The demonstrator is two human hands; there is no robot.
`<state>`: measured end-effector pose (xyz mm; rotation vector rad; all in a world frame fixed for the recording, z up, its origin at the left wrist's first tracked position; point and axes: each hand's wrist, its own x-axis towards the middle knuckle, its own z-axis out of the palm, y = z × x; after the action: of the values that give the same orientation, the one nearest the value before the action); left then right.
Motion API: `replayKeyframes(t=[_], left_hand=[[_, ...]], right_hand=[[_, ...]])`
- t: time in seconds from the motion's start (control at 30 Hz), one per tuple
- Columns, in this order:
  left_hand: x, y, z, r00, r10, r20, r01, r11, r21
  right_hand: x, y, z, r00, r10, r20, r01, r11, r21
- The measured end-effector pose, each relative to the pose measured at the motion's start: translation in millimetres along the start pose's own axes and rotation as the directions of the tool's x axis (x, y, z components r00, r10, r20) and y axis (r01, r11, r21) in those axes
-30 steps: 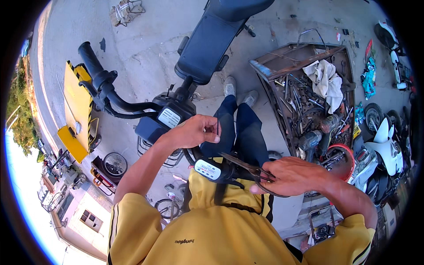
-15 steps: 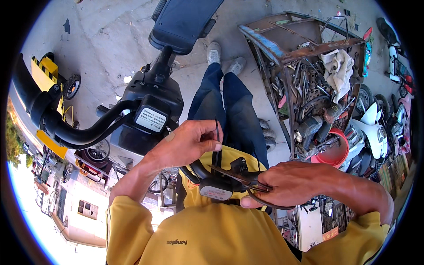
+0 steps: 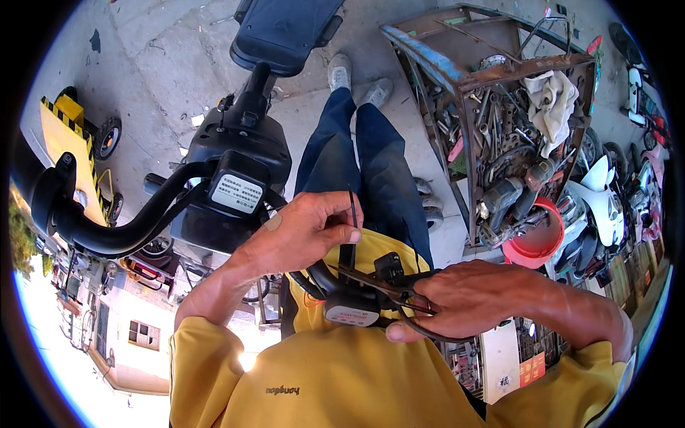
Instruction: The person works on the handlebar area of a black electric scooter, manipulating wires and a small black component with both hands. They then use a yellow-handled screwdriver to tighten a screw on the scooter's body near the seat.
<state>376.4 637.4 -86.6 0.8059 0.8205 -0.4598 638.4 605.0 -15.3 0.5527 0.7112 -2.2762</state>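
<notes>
A black handlebar (image 3: 125,232) curves in from the left, and its near end lies in front of my yellow shirt. My left hand (image 3: 303,230) pinches a thin black strip (image 3: 352,214) between thumb and fingers; the strip hangs down to the near bar end. A small grey-white display box (image 3: 351,314) sits on that end, with a black switch block (image 3: 389,267) beside it. My right hand (image 3: 467,296) is closed around the bar end, next to a dark brownish slender piece (image 3: 374,282) and a loose black cable (image 3: 428,332). The palm side of its grip is hidden.
Ahead of the bars are the bike's black body (image 3: 239,143) and black seat (image 3: 282,36). To the right, a rusty metal cart (image 3: 467,82) holds wrenches, power drills and a white rag (image 3: 551,107), beside a red bucket (image 3: 536,242). Scooters stand further right.
The view has shifted slightly, so the bike body sits a little further left and higher. Both hands keep their holds with almost no movement.
</notes>
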Motion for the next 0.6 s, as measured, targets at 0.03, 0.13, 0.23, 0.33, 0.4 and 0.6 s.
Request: replayKeyframes(t=[0.03, 0.13, 0.23, 0.33, 0.4, 0.6], left_hand=[[2, -3, 0, 1.0, 0.013, -0.007, -0.013, 1.0, 0.0], [3, -5, 0, 0.999, 0.033, -0.015, -0.033, 0.999, -0.005], [2, 0, 2, 1.0, -0.005, -0.002, 0.005, 1.0, 0.003], [0, 6, 7, 0.999, -0.002, -0.037, 0.002, 1.0, 0.0], [-5, 8, 15, 0.997, -0.005, -0.073, 0.002, 0.999, -0.039], [-19, 43, 41, 0.97, 0.01, -0.244, -0.042, 0.991, -0.126]], right_hand=[[2, 0, -1, 1.0, -0.002, -0.008, 0.002, 1.0, -0.014], [3, -3, -7, 1.0, 0.009, -0.009, -0.009, 1.0, -0.012], [-1, -2, 2, 0.989, -0.087, -0.118, 0.073, 0.99, -0.12], [-7, 0, 12, 0.982, -0.034, -0.184, 0.023, 0.998, -0.063], [-10, 3, 24, 0.979, -0.027, -0.204, 0.017, 0.999, -0.05], [-82, 26, 63, 0.92, -0.121, -0.373, 0.037, 0.974, -0.224]])
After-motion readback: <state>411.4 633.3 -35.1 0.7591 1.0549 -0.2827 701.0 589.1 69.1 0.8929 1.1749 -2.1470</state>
